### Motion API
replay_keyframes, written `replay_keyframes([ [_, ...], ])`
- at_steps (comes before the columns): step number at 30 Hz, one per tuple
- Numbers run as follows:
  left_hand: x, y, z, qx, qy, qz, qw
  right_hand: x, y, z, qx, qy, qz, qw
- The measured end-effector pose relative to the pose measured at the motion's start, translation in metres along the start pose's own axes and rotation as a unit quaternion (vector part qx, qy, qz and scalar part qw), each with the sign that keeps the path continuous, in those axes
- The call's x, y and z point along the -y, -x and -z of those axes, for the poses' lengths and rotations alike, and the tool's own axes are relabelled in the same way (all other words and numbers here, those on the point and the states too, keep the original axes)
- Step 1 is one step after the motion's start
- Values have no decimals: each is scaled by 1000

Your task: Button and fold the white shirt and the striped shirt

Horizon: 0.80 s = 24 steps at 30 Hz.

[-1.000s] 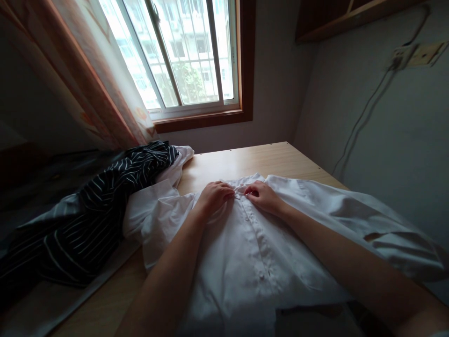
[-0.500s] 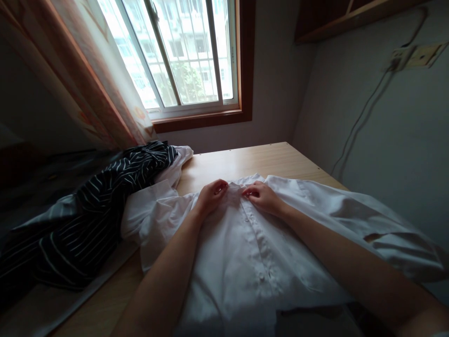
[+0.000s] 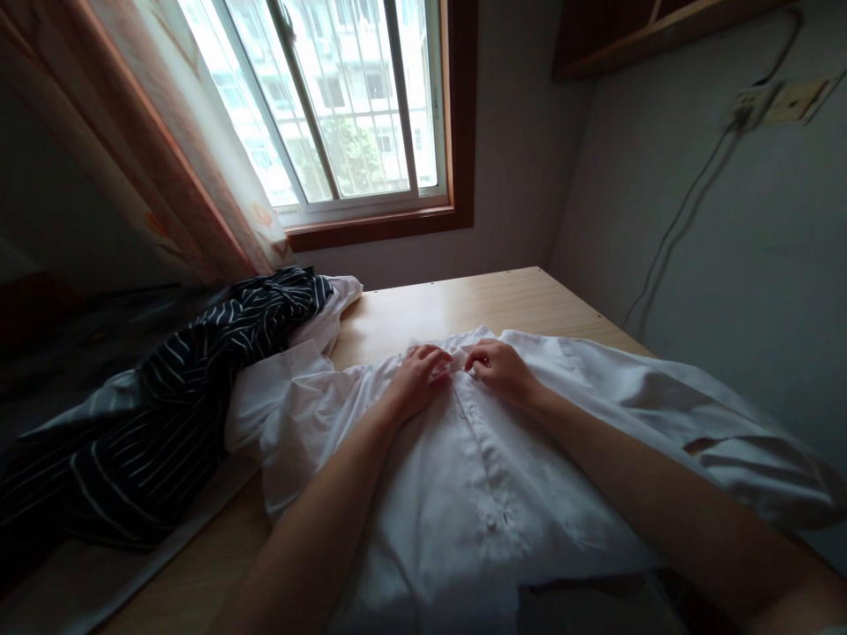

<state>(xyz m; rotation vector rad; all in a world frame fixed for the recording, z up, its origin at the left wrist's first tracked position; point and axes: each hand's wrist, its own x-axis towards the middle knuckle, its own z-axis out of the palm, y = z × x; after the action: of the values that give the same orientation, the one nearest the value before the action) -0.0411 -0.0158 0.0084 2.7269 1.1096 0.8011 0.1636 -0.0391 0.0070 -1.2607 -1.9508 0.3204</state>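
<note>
A white button-up shirt (image 3: pixel 430 494) lies spread face up, its collar toward the window and its sleeves out to both sides. Near the collar, my left hand (image 3: pixel 420 375) has its fingers curled and pinching the shirt's cloth. Just to its right, my right hand (image 3: pixel 499 366) pinches the front edge by the top of the button strip. A small gap separates the fingertips of the two hands. Below them the button strip runs down the middle, with a button (image 3: pixel 490 522) showing low on it. Any button between my fingers is too small to make out.
A heap of black-and-white striped clothing (image 3: pixel 165 414) lies on the left. The pale wooden table (image 3: pixel 456 300) shows beyond the collar. A window (image 3: pixel 357 115) with a curtain (image 3: pixel 191 176) stands behind. On the right wall, a cord (image 3: pixel 681 212) hangs from a socket.
My left hand has moved right along the collar area, closer to my right hand. My right hand has shifted slightly to the right, still pinching the cloth.
</note>
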Motion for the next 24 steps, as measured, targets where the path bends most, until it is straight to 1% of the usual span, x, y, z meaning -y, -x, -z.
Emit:
replay_keyframes([
  [3,2,1,-8,19,-14,23,999,-1,-2,5,-38,24,-21,999],
  [6,3,2,-13,32,-31,38,998,-5,-3,6,-54,57,-28,997],
  [11,-2,4,-11,107,-95,68,987,-2,-1,5,-45,110,0,993],
  [15,-10,5,-7,123,-154,123,973,5,2,5,-40,181,12,983],
  [17,-13,6,-6,127,-177,143,965,5,2,3,-8,205,11,979],
  [19,-14,6,-6,140,-191,157,959,1,4,-1,47,215,-5,975],
  [21,-16,5,-5,152,-195,175,953,-3,6,-7,93,220,-41,970],
  [24,-18,4,-3,169,-181,204,947,-8,9,-13,130,231,-90,960],
])
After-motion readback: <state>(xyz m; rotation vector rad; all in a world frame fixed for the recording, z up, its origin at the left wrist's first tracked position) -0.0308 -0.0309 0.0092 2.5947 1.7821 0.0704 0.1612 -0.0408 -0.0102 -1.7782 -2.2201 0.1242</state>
